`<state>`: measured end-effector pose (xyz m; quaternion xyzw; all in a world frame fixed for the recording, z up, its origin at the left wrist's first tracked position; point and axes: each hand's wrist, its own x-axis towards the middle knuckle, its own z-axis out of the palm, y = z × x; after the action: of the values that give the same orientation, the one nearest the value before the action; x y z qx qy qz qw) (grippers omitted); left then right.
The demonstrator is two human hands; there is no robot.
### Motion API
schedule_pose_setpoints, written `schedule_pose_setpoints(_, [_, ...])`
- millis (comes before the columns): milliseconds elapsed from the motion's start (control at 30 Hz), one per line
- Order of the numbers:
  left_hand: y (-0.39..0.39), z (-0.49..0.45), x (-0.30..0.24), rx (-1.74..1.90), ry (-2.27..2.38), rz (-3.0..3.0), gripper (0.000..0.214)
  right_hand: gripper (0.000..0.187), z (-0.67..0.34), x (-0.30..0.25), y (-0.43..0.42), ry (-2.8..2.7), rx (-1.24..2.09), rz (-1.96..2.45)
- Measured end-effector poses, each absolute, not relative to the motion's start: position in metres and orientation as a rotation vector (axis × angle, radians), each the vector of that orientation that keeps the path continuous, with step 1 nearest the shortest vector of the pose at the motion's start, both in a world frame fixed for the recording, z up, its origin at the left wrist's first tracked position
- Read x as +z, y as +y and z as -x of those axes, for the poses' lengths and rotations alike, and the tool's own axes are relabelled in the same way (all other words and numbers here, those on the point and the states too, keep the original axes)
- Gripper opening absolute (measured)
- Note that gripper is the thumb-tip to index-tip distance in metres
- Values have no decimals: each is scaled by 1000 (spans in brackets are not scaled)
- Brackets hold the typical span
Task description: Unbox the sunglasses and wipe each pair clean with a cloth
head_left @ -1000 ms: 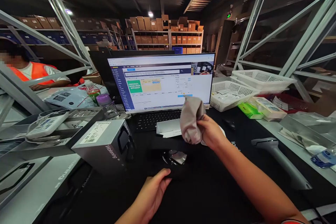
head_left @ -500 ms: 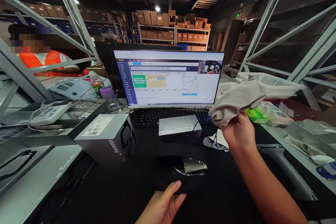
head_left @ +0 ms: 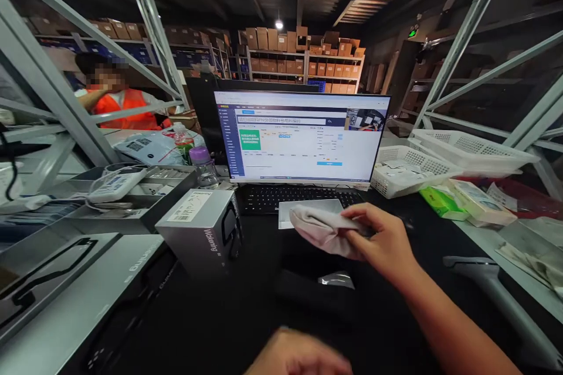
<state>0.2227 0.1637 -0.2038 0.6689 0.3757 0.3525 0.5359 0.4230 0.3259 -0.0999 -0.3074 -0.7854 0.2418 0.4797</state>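
Observation:
A light grey cloth pouch point(head_left: 323, 234) is gripped between the thumb and fingers of my right hand point(head_left: 373, 234). It hangs over the near side of an open light-grey box point(head_left: 285, 218) in front of the keyboard, hiding much of that box. My left hand point(head_left: 301, 354) is low at the bottom edge, smeared by motion, so its fingers cannot be made out. Between the two hands, a dark object with a shiny clear plastic piece point(head_left: 336, 279) rests on the black table top; its outline is hard to see. A closed grey printed box point(head_left: 197, 234) stands left of them.
Behind the keyboard point(head_left: 259, 196) stands a lit monitor point(head_left: 303, 140). White baskets point(head_left: 404, 170) and a green packet point(head_left: 444, 202) are at right, near a handheld scanner point(head_left: 505, 299). Grey trays point(head_left: 132, 217) and a purple-capped bottle point(head_left: 202, 164) are at left. A person in an orange vest point(head_left: 127, 108) sits beyond.
My right hand has brought the pouch down and left, to the open box. My left hand has drawn back toward the bottom edge. The camera view has turned left.

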Motion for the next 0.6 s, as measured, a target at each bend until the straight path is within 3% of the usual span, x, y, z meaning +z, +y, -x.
schedule_pose_setpoints(100, [170, -215, -200, 1653, 1340, -2381, 72, 8, -410, -111, 316, -2025, 696, 674])
schedule_pose_setpoints(167, [177, -213, -194, 1843, 1733, -2630, 84, 10, -400, -123, 309, -2173, 747, 557])
schedule_pose_setpoints(233, [182, -214, -188, 1617, 2033, -2691, 79, 16, -390, -136, 303, -2334, 667, 383])
schedule_pose_setpoints(333, [188, -212, -181, 1327, 1987, -2648, 58, 17, -378, -153, 296, -2435, 471, 150])
schedule_pose_setpoints(467, [190, -203, -179, 1466, 1951, -2486, 16, 17, -382, -152, 298, -2320, 397, 241])
schedule_pose_setpoints(600, [189, -193, -176, 1675, 2102, -2330, 21, 31, -395, -138, 304, -2157, 371, 710])
